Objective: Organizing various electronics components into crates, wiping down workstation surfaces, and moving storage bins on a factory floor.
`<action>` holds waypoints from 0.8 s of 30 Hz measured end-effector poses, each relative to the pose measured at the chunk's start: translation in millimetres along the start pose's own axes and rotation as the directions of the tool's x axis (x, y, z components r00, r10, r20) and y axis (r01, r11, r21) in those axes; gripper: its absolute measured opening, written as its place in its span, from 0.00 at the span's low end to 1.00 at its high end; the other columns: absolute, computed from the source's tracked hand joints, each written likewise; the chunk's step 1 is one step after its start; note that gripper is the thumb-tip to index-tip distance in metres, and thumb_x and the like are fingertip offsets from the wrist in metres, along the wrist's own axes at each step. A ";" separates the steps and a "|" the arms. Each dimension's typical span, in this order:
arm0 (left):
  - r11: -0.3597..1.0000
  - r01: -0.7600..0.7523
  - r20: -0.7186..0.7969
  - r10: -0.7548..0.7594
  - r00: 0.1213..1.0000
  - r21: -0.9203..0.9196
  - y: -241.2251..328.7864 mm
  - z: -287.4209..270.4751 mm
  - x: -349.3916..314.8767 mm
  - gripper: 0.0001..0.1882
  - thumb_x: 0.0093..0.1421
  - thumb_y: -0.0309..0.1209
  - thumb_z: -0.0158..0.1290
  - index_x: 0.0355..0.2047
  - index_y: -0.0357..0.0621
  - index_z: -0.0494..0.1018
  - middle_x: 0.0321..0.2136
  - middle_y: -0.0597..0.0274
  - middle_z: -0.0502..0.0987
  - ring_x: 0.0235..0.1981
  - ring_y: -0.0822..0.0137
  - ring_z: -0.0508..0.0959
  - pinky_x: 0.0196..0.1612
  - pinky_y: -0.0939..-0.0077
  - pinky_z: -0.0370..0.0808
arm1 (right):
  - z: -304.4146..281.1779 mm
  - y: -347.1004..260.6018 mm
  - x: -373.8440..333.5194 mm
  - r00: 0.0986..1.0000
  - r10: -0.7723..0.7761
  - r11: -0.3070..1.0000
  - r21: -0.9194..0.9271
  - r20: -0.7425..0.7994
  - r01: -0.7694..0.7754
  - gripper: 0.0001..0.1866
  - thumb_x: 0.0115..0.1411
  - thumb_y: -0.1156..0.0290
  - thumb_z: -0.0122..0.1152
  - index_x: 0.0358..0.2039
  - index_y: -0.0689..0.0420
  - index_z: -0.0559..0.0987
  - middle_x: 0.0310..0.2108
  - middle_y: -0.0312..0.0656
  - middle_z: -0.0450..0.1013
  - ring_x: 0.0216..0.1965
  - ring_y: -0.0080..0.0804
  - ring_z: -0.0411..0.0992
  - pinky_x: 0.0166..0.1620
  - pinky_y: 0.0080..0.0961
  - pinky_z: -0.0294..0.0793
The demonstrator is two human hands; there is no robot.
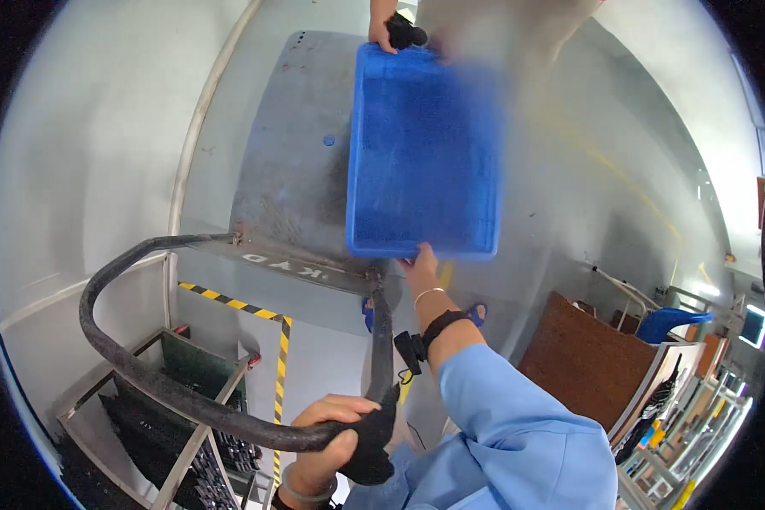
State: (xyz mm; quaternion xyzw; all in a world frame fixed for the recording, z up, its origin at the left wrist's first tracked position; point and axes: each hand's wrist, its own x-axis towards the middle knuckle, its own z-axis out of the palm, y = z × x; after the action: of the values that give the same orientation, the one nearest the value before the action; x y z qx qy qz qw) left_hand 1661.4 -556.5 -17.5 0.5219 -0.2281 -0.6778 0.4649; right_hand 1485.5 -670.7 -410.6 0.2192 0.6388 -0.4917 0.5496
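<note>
A platform cart (293, 161) with a worn grey deck stands ahead of me. My left hand (327, 429) is wrapped round its dark bent push handle (200, 410), next to a black wrap at the handle's corner. A blue plastic bin (425, 161) is over the deck's right side and reaches past it; its bare inside faces me. My right hand (422, 262) grips the bin's near rim, with most of its fingers hidden. Across from me, another person's hand (382, 32) holds the far rim. A blurred patch covers the bin's right side.
A metal rack (178, 442) with dark parts stands at the lower left, beside yellow-black floor tape (280, 374). To the right are a brown board (582, 357) and a blue chair (667, 323). A wall (102, 153) with a pale pipe runs along the left.
</note>
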 end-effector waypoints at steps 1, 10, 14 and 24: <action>1.000 -0.002 -0.003 0.002 1.000 -0.011 1.4 -2.3 1.4 0.09 0.50 0.25 0.51 0.33 0.35 0.69 0.37 0.45 0.74 0.42 0.56 0.74 0.50 0.62 0.69 | 6.4 5.9 1.5 1.000 0.001 1.000 -0.024 -0.009 -0.001 0.16 0.56 0.66 0.49 0.43 0.61 0.68 0.41 0.49 0.66 0.42 0.49 0.68 0.42 0.52 0.73; 0.996 0.075 0.208 -0.081 0.975 0.036 11.9 -19.9 15.2 0.11 0.47 0.23 0.55 0.33 0.35 0.71 0.39 0.43 0.75 0.43 0.55 0.76 0.48 0.63 0.71 | 81.3 49.2 2.9 0.989 0.145 0.986 -0.091 0.033 -0.142 0.15 0.56 0.65 0.51 0.43 0.58 0.68 0.37 0.46 0.65 0.37 0.42 0.66 0.41 0.54 0.72; 0.998 0.010 0.240 -0.024 0.970 0.056 16.4 -17.3 21.3 0.10 0.49 0.26 0.54 0.32 0.36 0.71 0.37 0.45 0.76 0.37 0.56 0.78 0.42 0.65 0.74 | 105.1 60.6 4.8 0.974 0.204 0.972 -0.136 0.102 -0.190 0.14 0.56 0.65 0.54 0.41 0.55 0.69 0.35 0.43 0.63 0.34 0.38 0.64 0.41 0.55 0.71; 0.923 -0.381 0.285 0.351 0.892 0.056 7.1 -19.2 37.7 0.09 0.51 0.27 0.56 0.31 0.37 0.70 0.31 0.46 0.77 0.28 0.53 0.79 0.31 0.68 0.76 | 141.4 95.0 21.2 0.980 0.160 0.982 -0.120 0.115 -0.146 0.14 0.56 0.61 0.58 0.39 0.54 0.70 0.35 0.41 0.65 0.32 0.33 0.65 0.38 0.49 0.75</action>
State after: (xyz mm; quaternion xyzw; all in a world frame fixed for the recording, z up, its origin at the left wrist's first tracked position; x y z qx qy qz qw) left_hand 1681.0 -589.2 -37.3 0.3974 -0.4206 -0.6289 0.5194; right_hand 1625.9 -759.1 -454.4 0.2059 0.6109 -0.4243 0.6359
